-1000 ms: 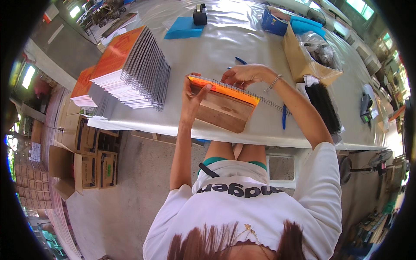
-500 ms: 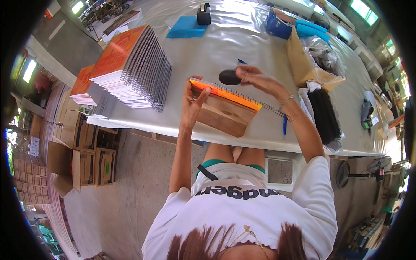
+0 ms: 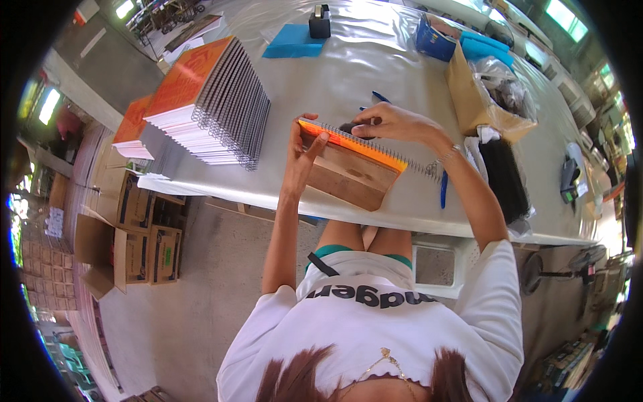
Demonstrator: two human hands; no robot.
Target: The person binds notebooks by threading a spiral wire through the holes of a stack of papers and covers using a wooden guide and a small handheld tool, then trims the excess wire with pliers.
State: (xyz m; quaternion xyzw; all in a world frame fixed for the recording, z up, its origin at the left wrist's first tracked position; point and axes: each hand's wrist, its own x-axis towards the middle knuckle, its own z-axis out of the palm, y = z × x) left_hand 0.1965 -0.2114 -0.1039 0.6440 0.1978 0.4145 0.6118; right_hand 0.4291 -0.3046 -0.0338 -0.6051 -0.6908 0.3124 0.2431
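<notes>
Head view: the left hand (image 3: 301, 153) pinches an orange-covered book (image 3: 365, 149), thumb in front, fingers behind, tilted at a wooden block (image 3: 351, 175) on the tabletop (image 3: 295, 87). The right hand (image 3: 367, 127) grips a dark piece (image 3: 347, 126) between narrowed fingertips beside the book's coiled edge; whether it touches the coil cannot be told.

A wire coil (image 3: 423, 171) lines most of that edge, its loose end jutting past the right corner. Binding therefore looks well advanced on this book, with the surplus end uncut. A blue-handled tool (image 3: 443, 190) lies near that end.

Farther left, a tall stack of coil-bound books (image 3: 191, 77) appears finished; how many books remain cannot be told. Print marks their orange covers, too blurred to read. Bold dark lettering crosses the white shirt (image 3: 375, 328), and the cartons (image 3: 163, 254) carry printed labels.
</notes>
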